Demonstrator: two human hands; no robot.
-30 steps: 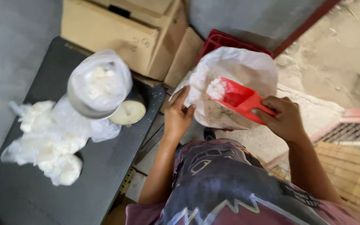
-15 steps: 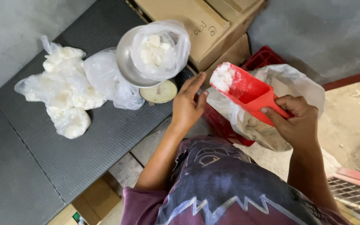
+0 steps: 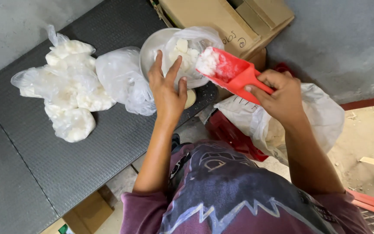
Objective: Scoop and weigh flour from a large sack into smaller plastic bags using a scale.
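Observation:
My right hand (image 3: 281,96) grips the handle of a red plastic scoop (image 3: 229,69) loaded with white chunks, its mouth at the rim of a metal bowl (image 3: 152,45). A clear plastic bag (image 3: 198,39) with white chunks lines the bowl. My left hand (image 3: 166,89) rests with spread fingers against the bag's near edge at the bowl. Behind my right hand, a large white sack (image 3: 321,117) sits lower down, over a red crate (image 3: 228,134).
The bowl stands on a dark grey ribbed tabletop (image 3: 66,164). Several filled clear bags of white chunks (image 3: 72,99) lie at the left, with an empty bag (image 3: 117,73) beside the bowl. Cardboard boxes (image 3: 234,19) stand behind the bowl. A grey wall runs along the right.
My right hand has carried the loaded scoop from the white sack over to the bowl. My left hand has moved from the sack's edge to the bag in the bowl.

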